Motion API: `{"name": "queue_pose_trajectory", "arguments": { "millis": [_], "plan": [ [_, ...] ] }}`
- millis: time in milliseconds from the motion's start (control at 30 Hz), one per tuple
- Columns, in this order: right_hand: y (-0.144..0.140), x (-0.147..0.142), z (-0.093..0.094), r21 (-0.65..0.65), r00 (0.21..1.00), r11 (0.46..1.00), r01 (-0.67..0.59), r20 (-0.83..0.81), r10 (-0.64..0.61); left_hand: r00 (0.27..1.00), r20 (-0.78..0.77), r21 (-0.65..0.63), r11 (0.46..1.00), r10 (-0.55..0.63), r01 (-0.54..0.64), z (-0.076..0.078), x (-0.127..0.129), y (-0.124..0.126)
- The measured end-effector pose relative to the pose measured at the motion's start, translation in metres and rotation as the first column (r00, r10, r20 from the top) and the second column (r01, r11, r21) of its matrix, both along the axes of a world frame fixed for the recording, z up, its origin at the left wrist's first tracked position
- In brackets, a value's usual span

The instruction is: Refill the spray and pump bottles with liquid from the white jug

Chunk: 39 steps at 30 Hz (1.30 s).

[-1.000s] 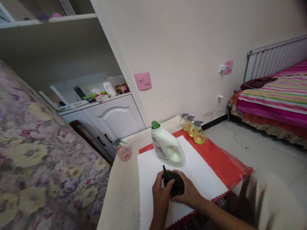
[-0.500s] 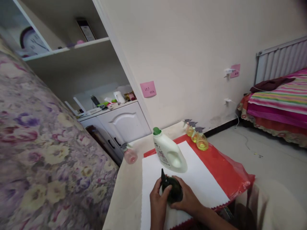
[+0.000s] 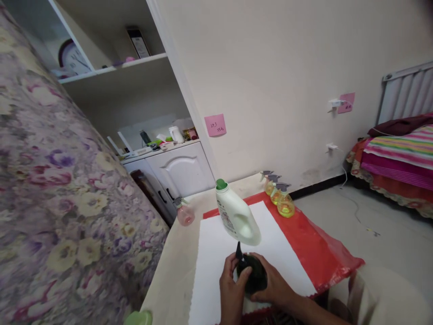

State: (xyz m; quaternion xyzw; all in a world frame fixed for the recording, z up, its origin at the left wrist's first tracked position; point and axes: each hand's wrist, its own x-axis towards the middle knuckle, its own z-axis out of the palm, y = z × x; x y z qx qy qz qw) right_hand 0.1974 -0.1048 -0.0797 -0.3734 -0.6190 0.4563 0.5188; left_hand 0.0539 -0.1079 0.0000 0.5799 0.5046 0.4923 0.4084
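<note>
A dark green spray bottle (image 3: 254,277) with a black nozzle is held between both hands near the front of the table. My left hand (image 3: 232,282) is closed around its black spray head, thumb across the neck. From the right side, my right hand (image 3: 272,282) wraps the round body. Just beyond stands a pale green detergent jug (image 3: 238,216), its spout uncapped and green inside. A white sheet (image 3: 209,257) lies beneath the jug and hands. Part of a light green object (image 3: 138,318) shows at the bottom edge.
Several clear spray bottles with yellow liquid (image 3: 286,205) line the table's far right. A pink spray bottle (image 3: 185,213) stands at the left. Red plastic sheeting (image 3: 314,239) hangs over the right edge. A floral curtain (image 3: 74,203) fills the left side; a cabinet (image 3: 184,169) is behind.
The view has shifted a little, and the light green object has come into view at the bottom. Both hands still hold the dark bottle, now slightly farther right in the picture.
</note>
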Motion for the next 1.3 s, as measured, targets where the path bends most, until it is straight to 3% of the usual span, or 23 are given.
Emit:
{"name": "queue_pose_trajectory", "arguments": {
  "millis": [167,333,433,600,867,1300],
  "plan": [
    [0.001,-0.004,-0.009,-0.051,0.999,0.998,0.026,-0.027,-0.027,0.997,-0.048,0.023,0.998,0.056,-0.055,0.005,0.007,-0.001],
    [0.000,-0.002,-0.009,-0.076,0.999,0.996,0.041,0.014,-0.040,0.992,-0.117,0.018,0.999,-0.048,0.050,0.012,0.001,-0.001],
    [0.000,-0.001,-0.006,-0.083,1.000,0.996,0.018,-0.001,-0.018,0.993,-0.100,-0.042,0.997,-0.061,0.057,0.009,-0.001,0.001],
    [0.000,-0.001,-0.003,-0.069,0.998,0.996,0.056,0.035,-0.054,0.998,-0.054,-0.056,0.998,0.017,-0.020,0.003,0.004,0.005],
    [0.000,0.000,-0.003,-0.054,0.998,0.997,0.059,0.028,-0.058,0.996,-0.075,-0.005,0.999,-0.041,0.041,0.020,0.008,0.001],
    [-0.002,0.000,-0.002,-0.059,0.999,0.997,0.047,0.012,-0.046,0.985,-0.169,-0.002,0.999,-0.042,0.042,0.013,0.003,0.000]
  ]
}}
